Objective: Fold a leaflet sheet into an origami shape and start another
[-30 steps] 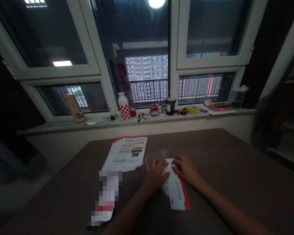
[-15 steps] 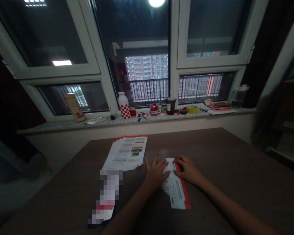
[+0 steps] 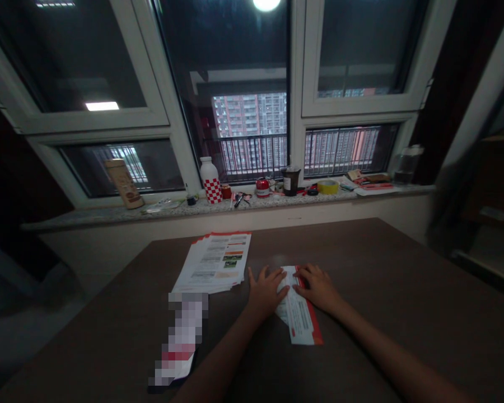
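Left hand (image 3: 265, 291), spread wide, and right hand (image 3: 320, 289), more loosely bent, rest their tips on a folded paper (image 3: 300, 316) right of lower centre. Sheets (image 3: 218, 260) lie fanned just lower left of centre, a pixelated object (image 3: 183, 336) below them, a checkered bottle (image 3: 211, 182) above.

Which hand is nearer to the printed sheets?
Left. The left hand is just right of the printed sheets, apart from them; the right hand is farther right, at the folded paper's right edge.
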Demonstrator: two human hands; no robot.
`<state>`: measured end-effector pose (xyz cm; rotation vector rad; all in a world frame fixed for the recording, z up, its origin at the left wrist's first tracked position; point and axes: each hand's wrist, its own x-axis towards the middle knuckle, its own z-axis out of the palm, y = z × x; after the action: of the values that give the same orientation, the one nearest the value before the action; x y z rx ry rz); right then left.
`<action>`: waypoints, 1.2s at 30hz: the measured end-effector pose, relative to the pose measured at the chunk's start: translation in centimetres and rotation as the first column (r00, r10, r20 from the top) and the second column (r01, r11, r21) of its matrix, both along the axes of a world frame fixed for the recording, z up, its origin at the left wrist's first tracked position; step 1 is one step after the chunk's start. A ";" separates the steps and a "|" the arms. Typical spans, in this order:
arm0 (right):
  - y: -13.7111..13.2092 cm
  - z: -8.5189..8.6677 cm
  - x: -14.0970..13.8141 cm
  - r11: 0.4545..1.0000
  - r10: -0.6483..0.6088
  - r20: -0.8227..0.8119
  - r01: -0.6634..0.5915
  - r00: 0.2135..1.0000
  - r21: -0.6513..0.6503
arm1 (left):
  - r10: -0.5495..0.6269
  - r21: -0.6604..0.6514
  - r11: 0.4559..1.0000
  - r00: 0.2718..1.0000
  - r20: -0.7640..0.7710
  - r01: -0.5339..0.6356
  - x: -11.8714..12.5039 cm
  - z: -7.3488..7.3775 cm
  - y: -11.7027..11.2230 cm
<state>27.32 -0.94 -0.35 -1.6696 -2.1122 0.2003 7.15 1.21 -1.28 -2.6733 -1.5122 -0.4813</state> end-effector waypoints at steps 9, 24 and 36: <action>-0.3 -0.8 1.3 0.989 0.127 -0.080 -0.133 0.989 -0.066 | 0.015 -0.012 1.000 1.000 0.007 -0.015 0.1 -0.4 0.1; -0.1 -0.9 1.0 0.994 0.109 -0.055 -0.110 0.992 -0.006 | -0.083 0.014 0.997 0.993 0.084 0.082 -0.1 0.5 -1.4; 0.5 -1.4 2.0 0.985 0.165 -0.123 -0.170 0.979 -0.027 | -0.049 -0.118 0.992 0.999 -0.023 0.046 -0.2 0.1 -1.1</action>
<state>29.35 -0.42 -1.70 -1.4608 -2.1698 0.3848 6.99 0.14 -1.19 -2.7977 -1.5181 -0.3693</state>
